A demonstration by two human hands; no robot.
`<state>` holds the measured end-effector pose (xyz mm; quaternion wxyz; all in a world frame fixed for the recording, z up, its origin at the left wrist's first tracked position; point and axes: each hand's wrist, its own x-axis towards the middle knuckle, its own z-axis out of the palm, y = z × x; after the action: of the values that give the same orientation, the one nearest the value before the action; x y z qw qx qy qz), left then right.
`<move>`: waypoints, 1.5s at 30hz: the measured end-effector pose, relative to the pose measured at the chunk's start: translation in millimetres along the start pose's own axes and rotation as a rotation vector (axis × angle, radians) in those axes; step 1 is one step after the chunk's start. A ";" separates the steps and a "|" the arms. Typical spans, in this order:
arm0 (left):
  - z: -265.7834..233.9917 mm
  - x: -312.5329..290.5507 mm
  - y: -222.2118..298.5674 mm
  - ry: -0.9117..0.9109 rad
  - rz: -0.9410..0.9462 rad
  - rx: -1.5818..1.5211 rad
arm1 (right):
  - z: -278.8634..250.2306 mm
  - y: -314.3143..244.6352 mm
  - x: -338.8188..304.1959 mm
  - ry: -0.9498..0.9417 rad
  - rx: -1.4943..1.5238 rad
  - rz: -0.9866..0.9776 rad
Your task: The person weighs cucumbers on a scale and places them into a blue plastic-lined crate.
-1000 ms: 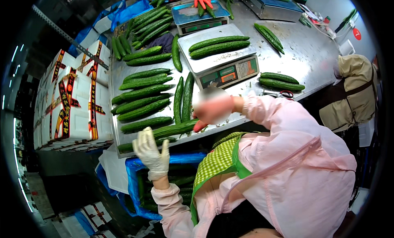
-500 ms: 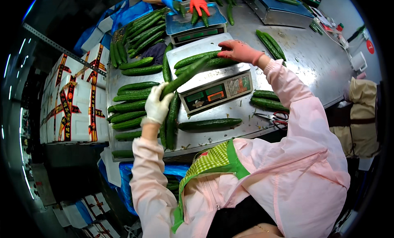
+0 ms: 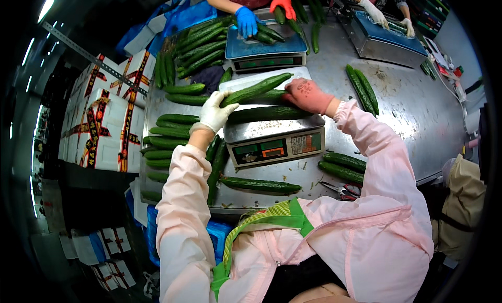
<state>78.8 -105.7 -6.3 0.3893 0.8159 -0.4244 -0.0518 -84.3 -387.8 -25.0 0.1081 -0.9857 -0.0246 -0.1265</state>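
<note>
My left hand, in a white glove, grips a long green cucumber by its near-left end, holding it aslant above a digital scale. Below it, another cucumber lies across the steel pan, with a further one partly hidden behind. My right hand, in a red glove, is closed over the right ends of the cucumbers at the scale; its fingertips are partly hidden. In front of the scale lies a single cucumber.
Cucumbers lie in rows on the steel table's left side. Scissors and two cucumbers are at right. Across the table, a co-worker's blue-gloved hand and red-gloved hand work at another scale. White boxes are stacked left.
My left hand's cucumber has swung flatter and now lies over the scale pan. The view has shifted, bringing another person's white-gloved hands in at the far right; the co-worker's blue-gloved hand has moved onto cucumbers.
</note>
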 end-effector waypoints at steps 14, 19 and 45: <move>21.5 33.7 4.5 -0.123 -0.050 0.105 | -31.7 13.9 -43.5 -0.124 -0.001 0.062; 24.7 43.5 2.2 -0.177 -0.018 0.181 | -18.4 13.4 -50.4 -0.022 -0.064 -0.045; -29.4 46.9 9.5 0.118 -0.072 -0.483 | -64.9 -46.3 -236.7 0.543 0.347 0.645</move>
<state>114.6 -126.0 32.0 0.5948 0.7156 -0.3468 -0.1178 -332.5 -361.9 -14.4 0.3079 -0.8415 0.2922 -0.3343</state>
